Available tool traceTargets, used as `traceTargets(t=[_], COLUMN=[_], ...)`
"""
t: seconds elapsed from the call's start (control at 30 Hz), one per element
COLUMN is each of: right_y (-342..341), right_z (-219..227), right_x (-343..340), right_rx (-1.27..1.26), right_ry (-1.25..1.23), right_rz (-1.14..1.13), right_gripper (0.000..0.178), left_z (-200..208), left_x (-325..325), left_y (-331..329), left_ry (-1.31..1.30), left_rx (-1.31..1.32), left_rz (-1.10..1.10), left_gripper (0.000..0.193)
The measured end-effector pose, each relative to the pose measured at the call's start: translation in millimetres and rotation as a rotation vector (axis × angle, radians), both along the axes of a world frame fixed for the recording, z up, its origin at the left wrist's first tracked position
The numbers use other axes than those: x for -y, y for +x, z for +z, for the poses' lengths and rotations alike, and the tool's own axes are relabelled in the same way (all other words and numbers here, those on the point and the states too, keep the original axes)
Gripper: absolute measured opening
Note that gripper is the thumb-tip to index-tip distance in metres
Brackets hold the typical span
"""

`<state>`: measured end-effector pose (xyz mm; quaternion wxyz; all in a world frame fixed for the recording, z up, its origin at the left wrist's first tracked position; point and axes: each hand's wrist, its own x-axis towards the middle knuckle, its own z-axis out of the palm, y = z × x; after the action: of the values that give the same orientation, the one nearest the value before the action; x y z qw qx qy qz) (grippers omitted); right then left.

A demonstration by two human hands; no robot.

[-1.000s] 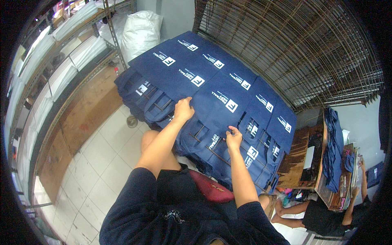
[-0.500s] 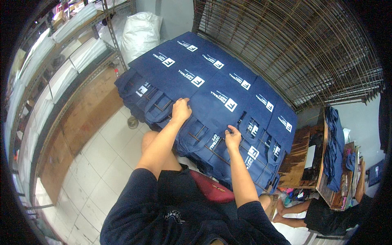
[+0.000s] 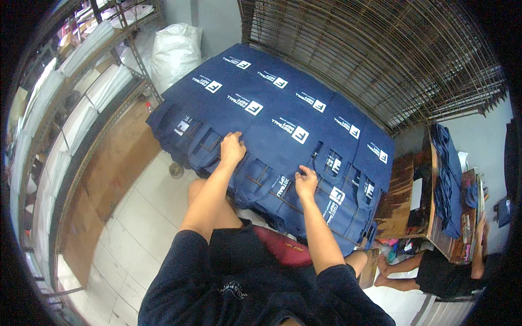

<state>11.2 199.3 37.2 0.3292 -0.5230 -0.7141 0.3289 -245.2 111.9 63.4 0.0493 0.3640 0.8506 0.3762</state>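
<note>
Bag (image 3: 272,127), navy w/ white print, lies flat in front of wearer, among like bags in adj. rows; handles point twd wearer. L hand (image 3: 232,149) is at bag's near L corner, fingers bunched tog.; cannot tell if clamped on fabric. R hand (image 3: 306,182) is at near R side, fingers curled, tips at bag edge; grip likewise cannot be confirmed. Wire bars (image 3: 260,175) show thru handle openings. Stacked racks (image 3: 370,60) stand beyond bags. White sack (image 3: 176,54) at far L, nr shelves (image 3: 103,92). Co-worker's leg (image 3: 405,266) at R.
</note>
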Motion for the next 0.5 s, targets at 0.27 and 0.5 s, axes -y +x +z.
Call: traceTargets(t=[0.27,0.5], right_y=[-4.4,-2.6], right_z=[8.7,14.1], right_x=[1.0,5.8], right_rx=[0.026,0.039], right_ry=[-0.014,0.041], right_rz=[-0.001,-0.001], right_gripper=[0.026,0.028], left_z=[5.0,6.1], left_x=[-0.1,4.5], left_y=[1.3,1.2], left_ry=[0.008,-0.006], left_rx=[0.029,0.014], left_rz=[0.012,0.045], left_gripper=[0.032,0.035])
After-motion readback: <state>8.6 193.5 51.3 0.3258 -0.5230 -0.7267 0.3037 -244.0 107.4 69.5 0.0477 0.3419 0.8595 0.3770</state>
